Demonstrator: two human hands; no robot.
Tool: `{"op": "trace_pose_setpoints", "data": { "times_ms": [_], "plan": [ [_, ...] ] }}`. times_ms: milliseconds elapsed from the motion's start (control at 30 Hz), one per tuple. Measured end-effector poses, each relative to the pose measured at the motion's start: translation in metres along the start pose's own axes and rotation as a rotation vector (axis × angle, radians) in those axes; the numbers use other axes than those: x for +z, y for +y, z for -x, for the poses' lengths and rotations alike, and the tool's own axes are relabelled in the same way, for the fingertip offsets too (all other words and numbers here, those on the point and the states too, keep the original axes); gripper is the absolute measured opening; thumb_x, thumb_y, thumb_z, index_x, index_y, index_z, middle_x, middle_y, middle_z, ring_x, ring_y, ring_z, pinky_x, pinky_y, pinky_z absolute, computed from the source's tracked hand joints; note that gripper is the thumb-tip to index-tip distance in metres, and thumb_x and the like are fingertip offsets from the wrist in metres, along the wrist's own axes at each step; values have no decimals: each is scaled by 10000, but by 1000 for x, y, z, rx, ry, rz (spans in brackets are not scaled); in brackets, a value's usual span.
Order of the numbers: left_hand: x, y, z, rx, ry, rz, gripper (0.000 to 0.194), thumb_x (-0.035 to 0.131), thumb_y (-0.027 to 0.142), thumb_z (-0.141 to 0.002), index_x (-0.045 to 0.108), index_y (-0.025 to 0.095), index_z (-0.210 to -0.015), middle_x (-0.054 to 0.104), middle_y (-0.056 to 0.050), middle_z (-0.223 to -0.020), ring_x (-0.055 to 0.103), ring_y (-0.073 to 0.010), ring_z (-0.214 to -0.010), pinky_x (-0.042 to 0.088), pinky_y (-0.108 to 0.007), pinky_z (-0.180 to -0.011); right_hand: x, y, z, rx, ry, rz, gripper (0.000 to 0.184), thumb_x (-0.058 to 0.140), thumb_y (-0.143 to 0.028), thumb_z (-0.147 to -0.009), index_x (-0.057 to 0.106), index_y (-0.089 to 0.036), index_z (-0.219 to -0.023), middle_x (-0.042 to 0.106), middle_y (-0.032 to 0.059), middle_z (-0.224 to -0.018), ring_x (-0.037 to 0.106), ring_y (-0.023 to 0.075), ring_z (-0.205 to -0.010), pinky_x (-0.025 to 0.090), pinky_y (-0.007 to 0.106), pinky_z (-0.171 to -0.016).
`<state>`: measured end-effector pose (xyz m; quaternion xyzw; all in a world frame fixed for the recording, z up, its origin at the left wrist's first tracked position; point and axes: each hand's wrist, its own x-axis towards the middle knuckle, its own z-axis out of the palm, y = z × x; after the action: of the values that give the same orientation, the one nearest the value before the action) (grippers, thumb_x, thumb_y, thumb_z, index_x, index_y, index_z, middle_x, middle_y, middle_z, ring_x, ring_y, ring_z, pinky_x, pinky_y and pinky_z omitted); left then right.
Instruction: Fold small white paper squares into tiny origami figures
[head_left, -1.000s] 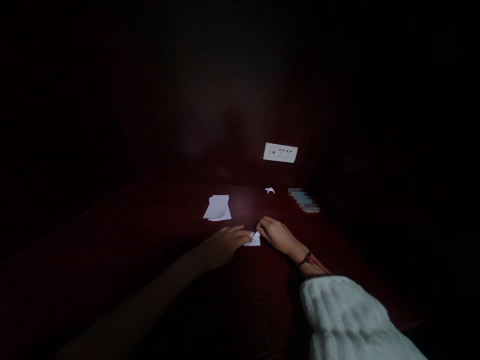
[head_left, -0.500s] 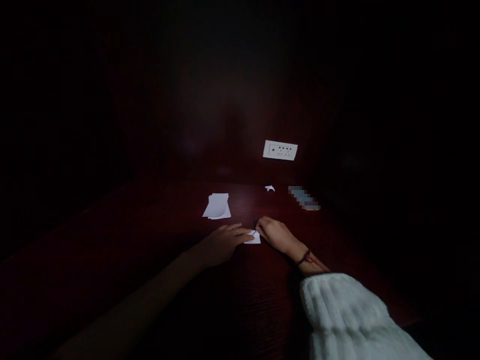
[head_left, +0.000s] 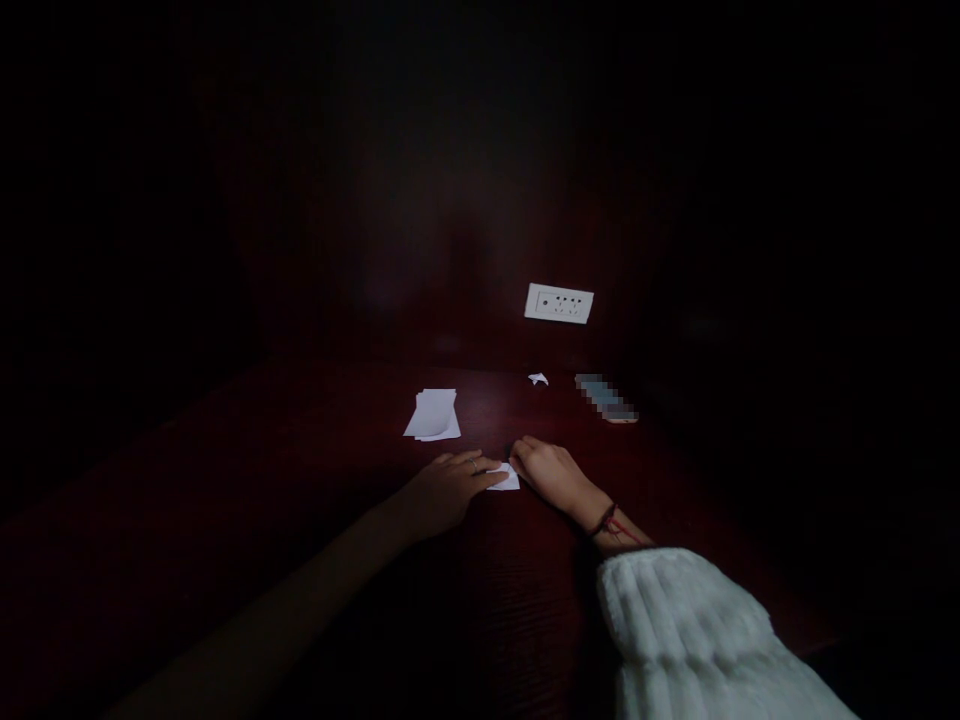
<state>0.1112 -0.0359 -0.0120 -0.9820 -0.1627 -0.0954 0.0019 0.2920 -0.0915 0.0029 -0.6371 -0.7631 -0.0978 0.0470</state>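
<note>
A small piece of folded white paper lies on the dark red table between my hands. My left hand, with a ring on one finger, rests on the paper's left part, fingers stretched out over it. At the paper's upper right edge is my right hand, its fingers curled and closed on that edge. The fingertips there are mostly hidden. A red string bracelet circles the right wrist, above a white knitted sleeve.
Several white sheets lie stacked beyond my left hand. A small folded white paper shape sits near the back wall. To its right is a phone-like, pixelated object. A white socket panel is on the wall. The surroundings are very dark.
The paper's upper flap, which showed a dark gap before, now looks flatter. My right hand has shifted slightly; the left stays in place on the paper.
</note>
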Motion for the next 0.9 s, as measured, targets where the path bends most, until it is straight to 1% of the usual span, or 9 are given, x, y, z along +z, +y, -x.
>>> {"op": "trace_pose_setpoints", "data": {
  "times_ms": [167,300,367,467,567,767,900],
  "plan": [
    [-1,2,-1,-9,8,-9,512,315,33,-734,329,292,-1175,351,24,-1236,276,-194,-1133,275,-351,-857,-1,-2,0,-3,15,40,251,265,-280,-843,483,-156,-853,539,71,-849,538,159,-738,388,242,-617],
    [1,1,-1,-9,16,-13,510,315,41,-734,327,299,-1174,364,36,-1226,295,-200,-1120,283,-355,-845,-1,5,3,-33,62,-26,246,298,-303,-832,497,-160,-856,528,58,-843,526,139,-720,385,226,-606],
    [4,-1,-2,-11,16,-27,525,315,34,-724,323,303,-1175,365,39,-1227,300,-201,-1117,284,-360,-838,-2,12,6,-100,74,-81,231,318,-291,-828,510,-176,-885,521,45,-848,517,124,-742,382,214,-638],
    [11,-6,-3,-11,24,-46,545,310,25,-716,315,309,-1180,353,42,-1237,292,-195,-1125,277,-362,-839,-1,19,9,-236,66,-160,213,350,-239,-818,531,-222,-929,516,21,-864,504,101,-769,370,194,-683],
    [16,-11,-4,-10,35,-44,554,309,24,-713,304,314,-1186,345,46,-1242,284,-189,-1132,279,-355,-836,-1,21,11,-314,53,-197,240,364,-192,-807,547,-247,-951,518,12,-885,502,93,-781,362,187,-700],
    [23,-18,-6,3,65,-22,537,312,25,-716,336,311,-1170,374,41,-1223,302,-185,-1122,280,-342,-827,-2,16,10,-332,24,-192,271,374,-148,-789,558,-232,-971,531,23,-915,507,105,-821,356,199,-722],
    [24,-20,-7,17,76,-17,526,319,34,-720,338,310,-1168,375,42,-1221,301,-183,-1123,278,-335,-826,-4,15,10,-339,13,-187,284,385,-132,-774,553,-224,-983,538,29,-931,508,117,-836,363,212,-731]
  ]
}}
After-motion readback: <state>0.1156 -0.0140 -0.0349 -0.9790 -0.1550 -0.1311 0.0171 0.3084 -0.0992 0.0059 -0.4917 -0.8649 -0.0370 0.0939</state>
